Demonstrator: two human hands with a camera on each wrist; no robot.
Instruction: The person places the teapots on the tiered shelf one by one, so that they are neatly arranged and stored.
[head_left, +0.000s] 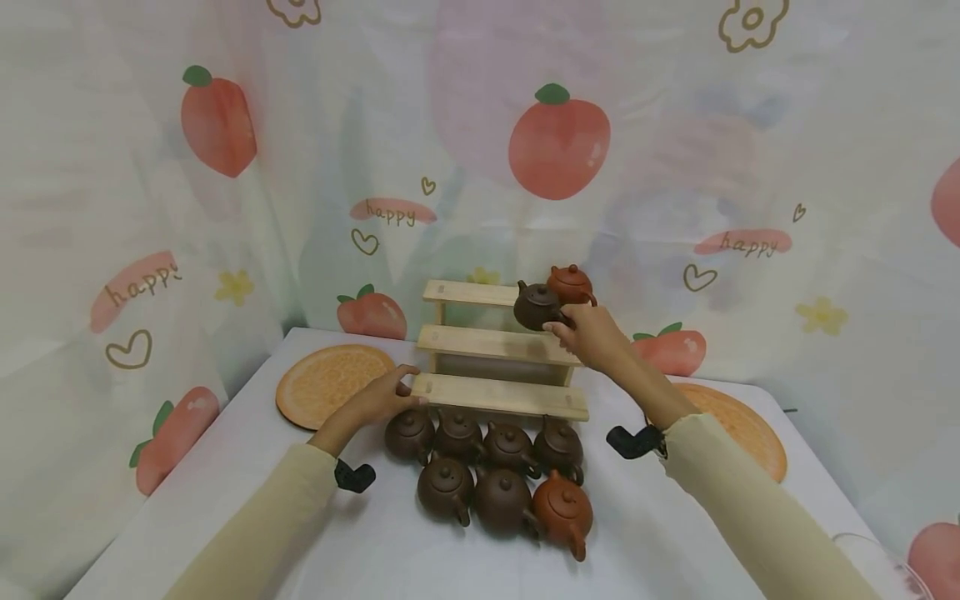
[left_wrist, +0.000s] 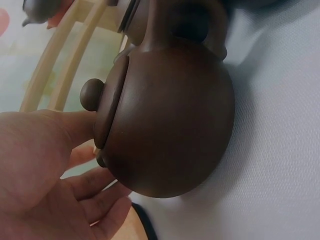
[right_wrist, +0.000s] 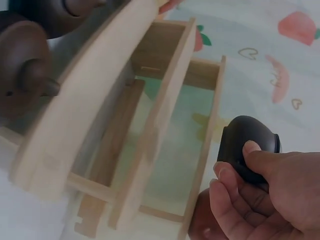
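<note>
My right hand (head_left: 592, 337) pinches a dark brown teapot (head_left: 537, 307) by its handle, in the air over the upper steps of a three-step wooden rack (head_left: 502, 393). In the right wrist view, thumb and fingers close on that dark teapot (right_wrist: 247, 142). A reddish-brown teapot (head_left: 573, 283) sits at the right end of the top step, partly behind the held one. My left hand (head_left: 381, 398) holds the left end of the lowest step, thumb in front and a finger behind. Close beside it, in the left wrist view, is a dark teapot (left_wrist: 172, 115).
In front of the rack, several dark brown teapots (head_left: 505, 502) and one reddish teapot (head_left: 562, 510) stand in two rows on the white table (head_left: 360, 550). Round orange-patterned mats (head_left: 330, 383) lie left and right. A patterned cloth (head_left: 480, 133) hangs behind.
</note>
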